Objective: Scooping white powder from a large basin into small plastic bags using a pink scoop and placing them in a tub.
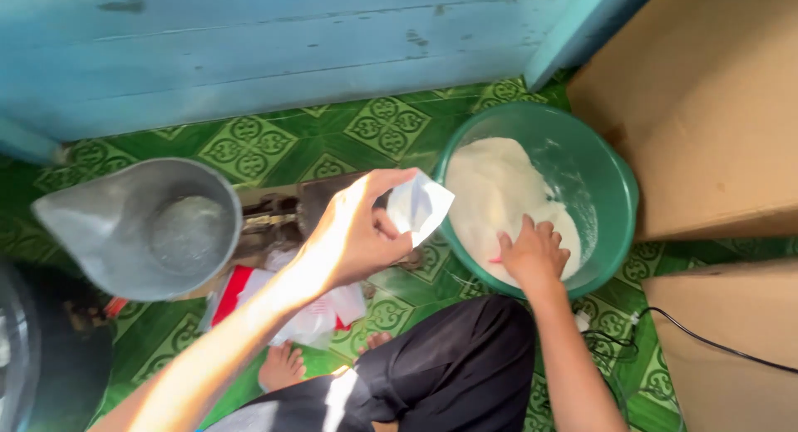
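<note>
**Small bag held at the rim of a basin of white powder**

A person sits on a green patterned floor, seen from a head-worn camera looking down past a knee in dark trousers. The left hand is closed around a small clear plastic bag, thumb and fingers pinching one side, so that the bag sticks out to the right and hangs just at the near rim of a green basin. The right hand is down inside the basin, fingers curled into a heap of white powder; a small red thing shows under the fingers, but whether the hand grips it cannot be told. The powder lies on the basin's left half, directly right of the bag, and the right hand is the nearer of the two to it. The bag sits up and to the left of the right hand, the two close but apart. The bag's long side runs at a slant from the left hand's fingers toward the basin.

To the left stands a grey metal funnel on a machine. Below the left forearm lie red and white packets, next to a bare foot. Cardboard boxes stand to the right, with a black cable running across the lower one, and a blue wooden wall closes the top.
</note>
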